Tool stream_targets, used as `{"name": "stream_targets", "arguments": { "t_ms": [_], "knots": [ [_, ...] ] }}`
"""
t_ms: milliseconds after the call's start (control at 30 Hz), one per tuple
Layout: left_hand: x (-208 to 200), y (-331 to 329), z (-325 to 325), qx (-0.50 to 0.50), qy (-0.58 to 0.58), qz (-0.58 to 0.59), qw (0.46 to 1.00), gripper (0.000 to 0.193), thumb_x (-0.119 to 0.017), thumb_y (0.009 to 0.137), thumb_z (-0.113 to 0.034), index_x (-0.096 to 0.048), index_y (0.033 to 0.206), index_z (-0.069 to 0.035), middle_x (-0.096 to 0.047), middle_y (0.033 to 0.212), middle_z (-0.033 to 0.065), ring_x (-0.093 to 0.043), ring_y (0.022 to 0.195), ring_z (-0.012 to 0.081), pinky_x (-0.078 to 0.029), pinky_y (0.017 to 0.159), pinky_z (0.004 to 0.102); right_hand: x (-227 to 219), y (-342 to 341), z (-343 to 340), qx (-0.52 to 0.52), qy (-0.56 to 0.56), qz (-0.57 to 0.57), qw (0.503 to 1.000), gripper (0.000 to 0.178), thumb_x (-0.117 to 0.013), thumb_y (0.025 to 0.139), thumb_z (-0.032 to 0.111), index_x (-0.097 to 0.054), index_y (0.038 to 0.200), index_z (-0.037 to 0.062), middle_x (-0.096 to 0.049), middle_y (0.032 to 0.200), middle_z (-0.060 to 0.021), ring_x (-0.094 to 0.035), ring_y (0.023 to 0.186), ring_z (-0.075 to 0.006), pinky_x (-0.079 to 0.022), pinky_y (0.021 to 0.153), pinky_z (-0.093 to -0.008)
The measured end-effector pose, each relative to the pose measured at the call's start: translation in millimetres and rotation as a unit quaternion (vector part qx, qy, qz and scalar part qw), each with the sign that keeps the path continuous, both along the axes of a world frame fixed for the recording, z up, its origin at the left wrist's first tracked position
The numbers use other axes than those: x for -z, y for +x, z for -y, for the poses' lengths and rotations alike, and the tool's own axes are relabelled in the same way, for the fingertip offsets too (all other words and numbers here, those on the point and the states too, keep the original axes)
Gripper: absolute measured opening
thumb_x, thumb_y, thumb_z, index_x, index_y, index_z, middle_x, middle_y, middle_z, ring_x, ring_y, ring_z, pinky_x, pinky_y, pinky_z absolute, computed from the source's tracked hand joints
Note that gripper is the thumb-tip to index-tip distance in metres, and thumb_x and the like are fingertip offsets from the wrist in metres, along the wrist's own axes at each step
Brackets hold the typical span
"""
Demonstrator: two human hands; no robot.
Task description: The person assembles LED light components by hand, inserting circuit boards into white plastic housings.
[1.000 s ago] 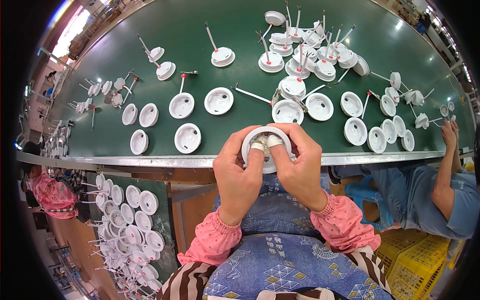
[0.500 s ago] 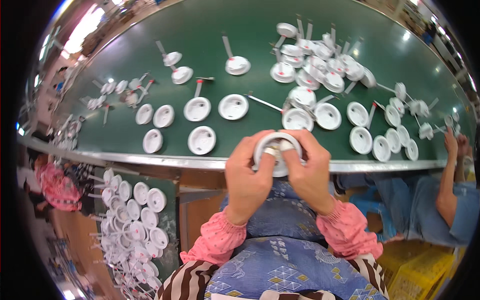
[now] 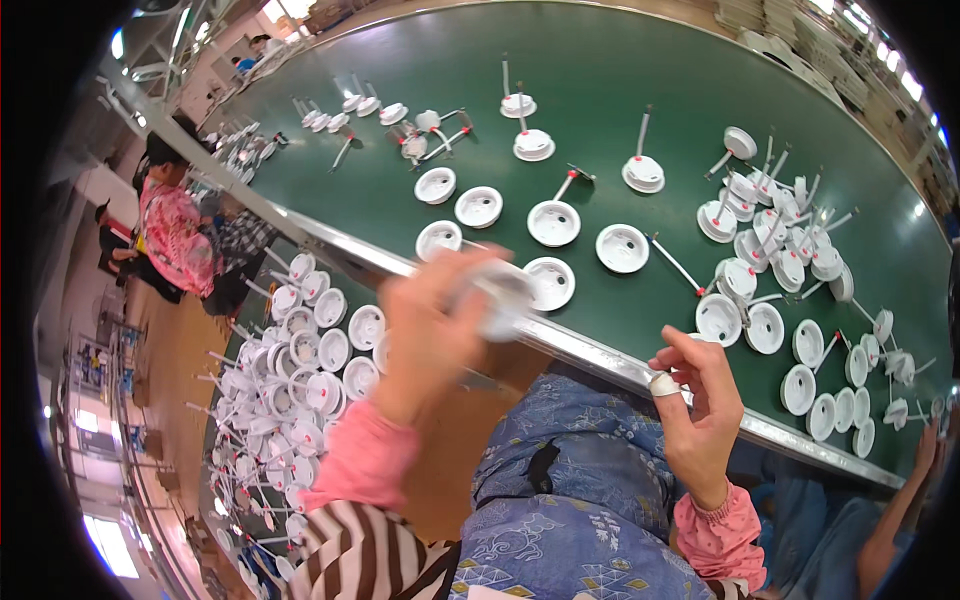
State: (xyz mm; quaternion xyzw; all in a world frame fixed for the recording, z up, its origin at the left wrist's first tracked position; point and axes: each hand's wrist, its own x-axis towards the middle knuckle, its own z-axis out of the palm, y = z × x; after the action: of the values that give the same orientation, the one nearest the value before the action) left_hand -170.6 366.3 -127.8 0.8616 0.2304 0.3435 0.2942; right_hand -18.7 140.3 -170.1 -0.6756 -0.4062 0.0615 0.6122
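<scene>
My left hand (image 3: 437,320), blurred by motion, is closed on a white round cup-shaped part (image 3: 497,298) over the metal table edge. The cup tilts, and smearing hides its inside. My right hand (image 3: 695,405) is apart from it, by the table edge further right. White tape wraps that thumb, the fingers are loosely curled and apart, and nothing shows between them. Just beyond the left hand, similar white cups lie hollow side up, such as one cup (image 3: 549,284) and another cup (image 3: 622,248). Near the right hand lies one more cup (image 3: 718,319).
A green table (image 3: 420,80) with a metal edge (image 3: 590,350) spans the view. A pile of white parts with stems (image 3: 790,230) stands at right. On a lower surface at left is a heap of white cups (image 3: 310,360). Co-workers sit at left (image 3: 175,225) and far right (image 3: 890,520).
My hands have parted: the left has carried the cup leftward, while the right has let go of it. The view has turned left, showing more of the heap of cups.
</scene>
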Motion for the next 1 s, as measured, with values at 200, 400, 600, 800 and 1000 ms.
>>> {"name": "stream_targets", "arguments": {
  "t_ms": [200,400,600,800,1000],
  "knots": [
    [53,-36,-276,-0.128,0.24,-0.182,0.945,0.041,-0.058,0.082,-0.007,-0.073,0.12,-0.008,-0.072,0.115,0.0208,-0.068,0.105,0.0402,-0.053,0.093,0.043,22,-10,5,-0.007,-0.066,0.033,0.997,0.036,-0.064,0.082,-0.006,-0.066,0.118,0.0013,-0.063,0.096,-0.0144,-0.063,0.08,-0.0268,-0.052,0.072,-0.0371],
    [119,-112,-492,-0.244,0.25,-0.3,0.888,0.035,-0.061,0.082,-0.009,-0.074,0.115,-0.01,-0.07,0.114,0.0198,-0.067,0.108,0.0407,-0.053,0.092,0.0471,25,-3,45,0.063,-0.062,0.025,0.996,0.038,-0.063,0.08,-0.006,-0.066,0.117,0.0021,-0.063,0.101,-0.0164,-0.065,0.089,-0.0367,-0.053,0.077,-0.0428],
    [135,-82,-513,-0.282,0.209,-0.286,0.892,0.049,-0.062,0.084,-0.012,-0.066,0.132,-0.007,-0.067,0.127,0.0202,-0.063,0.118,0.0415,-0.048,0.102,0.0448,21,71,153,0.334,-0.165,0.093,0.923,0.028,-0.062,0.084,-0.003,-0.071,0.11,0.0022,-0.068,0.099,-0.0128,-0.066,0.084,-0.0255,-0.051,0.071,-0.0315],
    [66,34,-376,-0.051,0.212,-0.184,0.958,0.046,-0.061,0.092,-0.004,-0.06,0.138,-0.002,-0.061,0.136,0.0196,-0.062,0.122,0.0317,-0.051,0.099,0.0412,62,224,211,0.362,-0.322,0.247,0.839,0.042,-0.062,0.08,0.002,-0.068,0.121,0.007,-0.066,0.107,-0.0164,-0.064,0.101,-0.0333,-0.051,0.09,-0.0423],
    [-16,164,9,0.338,0.174,-0.185,0.906,0.064,-0.071,0.074,0.005,-0.063,0.136,-0.008,-0.062,0.131,0.0128,-0.061,0.119,0.0274,-0.052,0.086,0.0357,36,313,200,0.223,-0.577,0.189,0.763,0.05,-0.064,0.074,0.006,-0.071,0.123,0.0181,-0.069,0.119,-0.0151,-0.065,0.109,-0.0357,-0.047,0.098,-0.0498]
  ]
}}
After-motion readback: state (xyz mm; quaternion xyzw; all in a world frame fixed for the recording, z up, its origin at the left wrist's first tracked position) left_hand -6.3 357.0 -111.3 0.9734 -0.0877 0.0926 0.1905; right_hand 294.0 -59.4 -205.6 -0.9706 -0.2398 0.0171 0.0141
